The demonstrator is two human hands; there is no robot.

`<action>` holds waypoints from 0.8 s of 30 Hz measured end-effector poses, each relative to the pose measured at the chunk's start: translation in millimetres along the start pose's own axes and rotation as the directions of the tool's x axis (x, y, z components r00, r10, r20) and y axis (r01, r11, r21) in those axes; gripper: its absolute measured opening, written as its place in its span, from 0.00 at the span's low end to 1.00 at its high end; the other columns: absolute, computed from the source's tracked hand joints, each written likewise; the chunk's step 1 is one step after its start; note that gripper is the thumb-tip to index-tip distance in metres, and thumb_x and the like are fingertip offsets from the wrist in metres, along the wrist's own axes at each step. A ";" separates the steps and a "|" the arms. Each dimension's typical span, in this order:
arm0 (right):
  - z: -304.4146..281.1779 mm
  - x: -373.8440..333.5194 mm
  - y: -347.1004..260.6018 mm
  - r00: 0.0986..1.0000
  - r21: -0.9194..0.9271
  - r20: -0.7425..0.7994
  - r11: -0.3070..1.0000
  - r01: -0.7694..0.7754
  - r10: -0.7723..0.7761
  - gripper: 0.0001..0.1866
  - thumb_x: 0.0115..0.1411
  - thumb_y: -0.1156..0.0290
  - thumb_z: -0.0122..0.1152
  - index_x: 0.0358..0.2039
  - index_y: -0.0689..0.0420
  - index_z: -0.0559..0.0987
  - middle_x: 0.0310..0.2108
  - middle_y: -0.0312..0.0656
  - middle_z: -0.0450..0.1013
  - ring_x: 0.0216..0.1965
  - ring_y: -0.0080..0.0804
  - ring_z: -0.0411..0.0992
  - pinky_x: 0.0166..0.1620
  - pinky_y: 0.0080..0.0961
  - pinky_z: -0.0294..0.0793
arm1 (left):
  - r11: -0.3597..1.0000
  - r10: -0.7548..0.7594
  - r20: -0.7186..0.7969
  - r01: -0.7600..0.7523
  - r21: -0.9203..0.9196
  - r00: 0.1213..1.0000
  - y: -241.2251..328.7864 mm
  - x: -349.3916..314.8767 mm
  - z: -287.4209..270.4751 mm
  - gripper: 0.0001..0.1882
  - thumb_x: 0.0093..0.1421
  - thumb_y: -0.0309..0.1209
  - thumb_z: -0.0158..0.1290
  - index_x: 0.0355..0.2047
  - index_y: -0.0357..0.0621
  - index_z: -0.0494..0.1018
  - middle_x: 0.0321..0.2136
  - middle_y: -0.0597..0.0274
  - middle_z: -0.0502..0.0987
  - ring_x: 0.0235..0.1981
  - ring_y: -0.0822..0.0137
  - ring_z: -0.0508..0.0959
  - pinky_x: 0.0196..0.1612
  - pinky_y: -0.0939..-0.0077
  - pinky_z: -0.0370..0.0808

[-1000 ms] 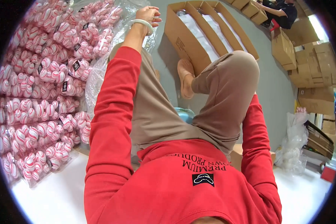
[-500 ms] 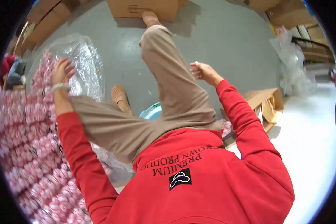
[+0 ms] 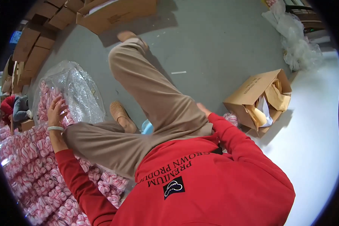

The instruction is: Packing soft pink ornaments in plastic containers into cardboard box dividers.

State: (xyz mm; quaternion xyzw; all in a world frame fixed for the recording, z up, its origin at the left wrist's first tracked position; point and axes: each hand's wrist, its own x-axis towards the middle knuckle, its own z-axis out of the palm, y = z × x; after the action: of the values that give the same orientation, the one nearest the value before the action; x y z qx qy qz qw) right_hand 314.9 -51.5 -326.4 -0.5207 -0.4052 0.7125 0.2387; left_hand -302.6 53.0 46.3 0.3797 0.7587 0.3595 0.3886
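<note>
My left hand [image 3: 56, 112] is raised with its fingers apart and nothing in it, above the pink-and-white striped balls [image 3: 32, 150] packed in rows of clear plastic. A bracelet [image 3: 55, 128] circles that wrist. Just beyond the hand, a large clear plastic bag [image 3: 77, 92] lies with more striped balls at its side. Only part of my right hand [image 3: 204, 109] shows, beside my right thigh; its fingers are hidden behind the trouser leg. To the right of that hand sits an open cardboard box [image 3: 248, 88] with crumpled brown paper in it, and a striped bundle [image 3: 231, 119] against its near side.
An open cardboard box [image 3: 116, 17] stands near my far foot. More cartons [image 3: 37, 41] are stacked at the far left, with a person [image 3: 17, 107] crouching beside them. Crumpled clear plastic [image 3: 295, 43] lies at the far right. A light-blue object [image 3: 147, 127] shows between my legs.
My right hand has dropped from in front of me to beside my thigh. The left hand stays raised. The view has shifted, bringing more of the right-hand box into sight.
</note>
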 end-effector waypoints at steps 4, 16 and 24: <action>9.6 24.0 -173.9 0.965 -0.034 -0.259 0.999 0.035 -0.042 0.25 0.63 0.56 0.51 0.56 0.55 0.68 0.47 0.38 0.72 0.46 0.29 0.70 0.46 0.27 0.70 | 0.953 0.128 0.085 -0.146 0.266 0.988 -16.1 -15.5 -20.7 0.22 0.58 0.36 0.53 0.54 0.53 0.69 0.41 0.68 0.76 0.40 0.73 0.75 0.39 0.76 0.72; 2.4 26.0 -383.0 0.341 -0.521 0.841 -0.461 0.718 -0.420 0.30 0.52 0.54 0.59 0.55 0.51 0.68 0.58 0.48 0.60 0.60 0.49 0.57 0.60 0.45 0.55 | 0.068 0.655 0.485 -0.685 0.726 0.579 -53.5 -134.3 140.4 0.25 0.51 0.38 0.56 0.51 0.49 0.68 0.48 0.54 0.69 0.54 0.53 0.67 0.57 0.42 0.56; -8.4 -6.3 -378.9 0.405 -0.405 0.913 -0.269 0.874 -0.056 0.18 0.54 0.57 0.57 0.43 0.51 0.75 0.41 0.37 0.74 0.45 0.33 0.72 0.50 0.35 0.68 | 0.227 0.638 0.631 -0.892 0.392 0.440 -30.1 -170.0 173.9 0.13 0.48 0.34 0.56 0.35 0.45 0.74 0.37 0.61 0.76 0.41 0.59 0.75 0.45 0.63 0.70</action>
State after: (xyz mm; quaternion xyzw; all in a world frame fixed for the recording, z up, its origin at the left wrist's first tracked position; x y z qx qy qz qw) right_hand 293.9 157.8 -11.1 -0.0243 -0.9869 0.1576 -0.0256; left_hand -91.9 -62.5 -1.6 0.8748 0.4557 0.1244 0.1074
